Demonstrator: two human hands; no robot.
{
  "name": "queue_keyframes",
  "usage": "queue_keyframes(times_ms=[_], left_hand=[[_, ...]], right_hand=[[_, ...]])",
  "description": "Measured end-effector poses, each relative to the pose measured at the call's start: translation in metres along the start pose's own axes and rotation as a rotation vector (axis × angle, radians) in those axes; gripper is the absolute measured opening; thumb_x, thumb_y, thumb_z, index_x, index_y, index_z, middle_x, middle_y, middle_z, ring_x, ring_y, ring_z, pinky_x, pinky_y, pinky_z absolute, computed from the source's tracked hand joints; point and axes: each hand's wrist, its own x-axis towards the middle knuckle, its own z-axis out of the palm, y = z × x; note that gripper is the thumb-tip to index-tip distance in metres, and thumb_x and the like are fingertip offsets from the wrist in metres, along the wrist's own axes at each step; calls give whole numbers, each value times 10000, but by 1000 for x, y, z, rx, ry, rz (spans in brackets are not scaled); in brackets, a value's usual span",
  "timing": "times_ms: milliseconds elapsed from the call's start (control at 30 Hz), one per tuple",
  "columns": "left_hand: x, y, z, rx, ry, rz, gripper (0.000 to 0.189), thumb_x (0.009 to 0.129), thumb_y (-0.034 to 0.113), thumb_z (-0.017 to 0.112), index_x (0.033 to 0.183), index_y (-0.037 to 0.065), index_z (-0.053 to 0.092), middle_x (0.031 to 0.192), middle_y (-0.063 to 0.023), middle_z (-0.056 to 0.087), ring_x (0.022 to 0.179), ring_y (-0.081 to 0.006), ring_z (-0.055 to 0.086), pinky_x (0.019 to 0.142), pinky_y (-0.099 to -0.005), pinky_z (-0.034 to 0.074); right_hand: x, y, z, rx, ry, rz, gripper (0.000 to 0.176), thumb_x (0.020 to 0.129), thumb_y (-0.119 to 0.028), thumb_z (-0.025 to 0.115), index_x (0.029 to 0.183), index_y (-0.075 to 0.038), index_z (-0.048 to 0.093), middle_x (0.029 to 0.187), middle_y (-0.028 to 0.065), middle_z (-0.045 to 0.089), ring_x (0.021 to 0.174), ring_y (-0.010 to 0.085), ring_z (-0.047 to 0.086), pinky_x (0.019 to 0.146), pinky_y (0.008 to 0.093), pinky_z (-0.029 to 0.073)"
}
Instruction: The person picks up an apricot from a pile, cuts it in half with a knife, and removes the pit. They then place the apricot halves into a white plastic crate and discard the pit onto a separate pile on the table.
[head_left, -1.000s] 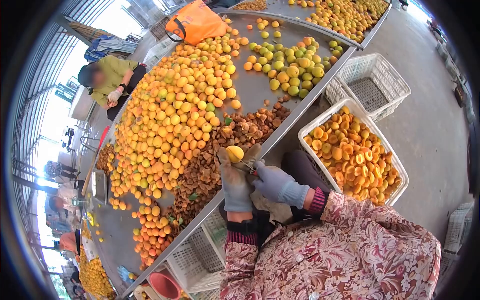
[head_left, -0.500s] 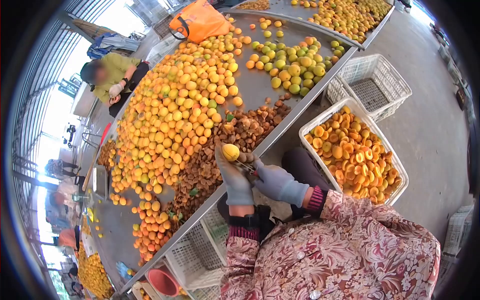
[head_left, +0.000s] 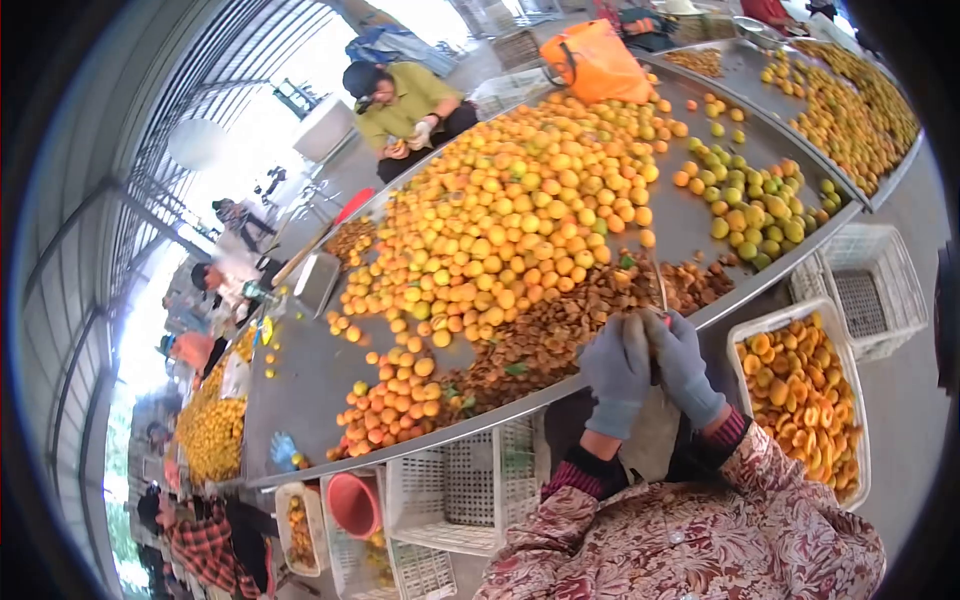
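Note:
My left hand (head_left: 616, 372), in a grey-blue glove, is closed in front of me over the table edge. Whatever it holds, if anything, is hidden by the fingers. Right against it, my right hand (head_left: 684, 368) in a matching glove grips a thin metal tool (head_left: 659, 284). The tool's shaft points up and away, and a bit of red shows at its grip. Beyond the hands lies a strip of brown pits and scraps (head_left: 560, 325). A big heap of yellow-orange apricots (head_left: 500, 235) spreads behind it on the metal table (head_left: 300, 400).
Greener fruit (head_left: 755, 205) lies at the right. A crate of split apricot halves (head_left: 800, 400) stands by my right side, near another white crate (head_left: 872, 290). Below the table are white baskets (head_left: 470, 490) and a red bucket (head_left: 354, 503). A co-worker (head_left: 405, 110) sits across, near an orange bag (head_left: 597, 62).
My view has swung left, so the table appears further right. The apricot seen in my left hand is no longer visible. My hands have come together, and the tool now points upward.

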Motion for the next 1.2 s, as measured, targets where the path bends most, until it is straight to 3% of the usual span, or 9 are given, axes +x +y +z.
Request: queue_keyframes(times_ms=[133,200,433,533,633,733,900,1033,1200], left_hand=[[7,3,3,-88,194,113,189,912,197,479,940,27,556,724,-149,614,644,-301,611,613,-339,441],[1,2,0,-397,12,-151,167,899,172,497,948,18,541,809,-144,607,710,-281,612,639,-337,440],[-8,-20,22,-503,3,-214,156,860,151,543,933,13,537,1036,-163,533,845,-267,571,635,-338,432],[-3,-14,22,-150,309,102,150,868,151,530,929,15,538,895,-147,566,721,-259,573,598,-359,426],[11,-9,3,-532,98,-135,147,882,149,515,943,17,538,758,-121,576,615,-264,568,567,-380,426],[16,-7,1,-245,91,240,168,917,163,454,934,15,531,706,-160,586,628,-360,575,552,-398,445],[7,0,20,-717,51,-261,191,900,175,475,966,5,533,899,-149,573,769,-259,561,677,-347,440],[4,-14,34,-353,76,-120,177,867,149,498,991,32,545,925,-126,515,874,-249,501,768,-371,422],[4,-24,37,-472,79,-188,183,869,130,489,1001,13,539,977,-151,535,911,-261,524,782,-355,423]], right_hand=[[1,-1,15,201,165,-171,208,905,-226,564,945,-22,576,741,-35,577,664,27,508,591,179,433],[-1,-2,17,89,181,-175,175,895,-202,580,880,-28,584,721,-42,574,663,26,489,590,195,428],[-1,10,19,-312,269,-440,176,888,-173,578,780,-34,572,645,-63,527,636,4,431,571,187,398],[5,7,19,-326,216,-448,135,877,-158,586,820,-36,586,695,-42,564,660,15,476,591,190,419],[4,-6,18,440,56,-24,172,870,-198,597,899,-29,592,817,1,609,701,57,552,604,189,445],[11,4,12,483,74,-30,199,877,-221,591,894,-23,589,795,-14,596,673,45,532,587,179,429],[17,5,15,240,232,-227,167,882,-191,587,849,-27,584,724,-33,554,635,10,472,563,178,409],[19,4,15,21,245,-370,118,863,-137,594,829,-24,582,687,-52,526,630,2,441,548,177,388],[31,8,11,-92,167,-365,94,853,-107,591,796,-33,580,668,-66,513,615,11,445,538,181,377]])
